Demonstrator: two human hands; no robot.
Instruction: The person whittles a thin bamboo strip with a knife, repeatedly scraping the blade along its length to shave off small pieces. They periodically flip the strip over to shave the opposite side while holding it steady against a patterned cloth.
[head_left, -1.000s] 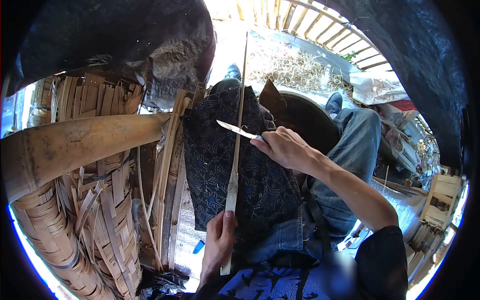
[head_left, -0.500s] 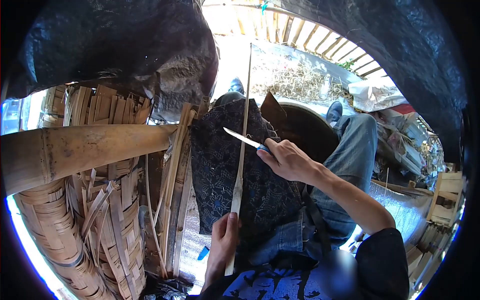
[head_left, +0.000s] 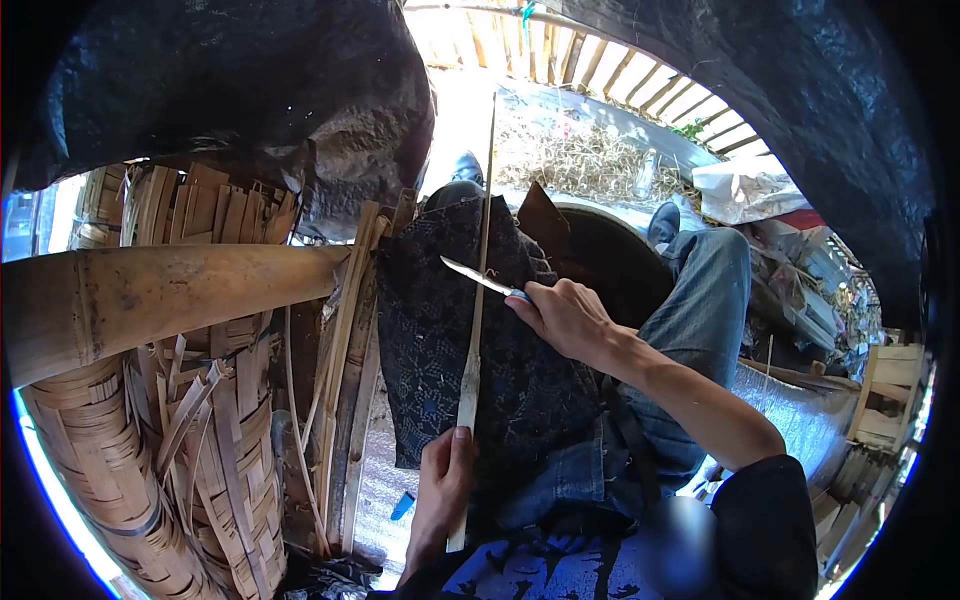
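Note:
My left hand (head_left: 442, 487) grips the near end of a long, thin bamboo strip (head_left: 471, 375), thumb on top. The strip runs away from me over a dark patterned cloth (head_left: 425, 340) draped on my leg, narrowing toward its far tip. In my right hand (head_left: 572, 318) is a knife (head_left: 478, 274) with a blue handle, fingers closed round it. Its blade points left and lies across the strip, beyond the left hand. A small curl or sliver shows by the blade.
A thick bamboo pole (head_left: 180, 300) juts in from the left above woven bamboo baskets (head_left: 100, 440). Split bamboo pieces (head_left: 345, 400) stand beside the cloth. A small blue object (head_left: 402, 506) lies on the floor. Dark plastic sheeting (head_left: 230, 90) hangs overhead; dry straw (head_left: 585, 160) lies ahead.
The view has shifted slightly. The knife blade still crosses the strip at nearly the same place, and both hands keep their hold.

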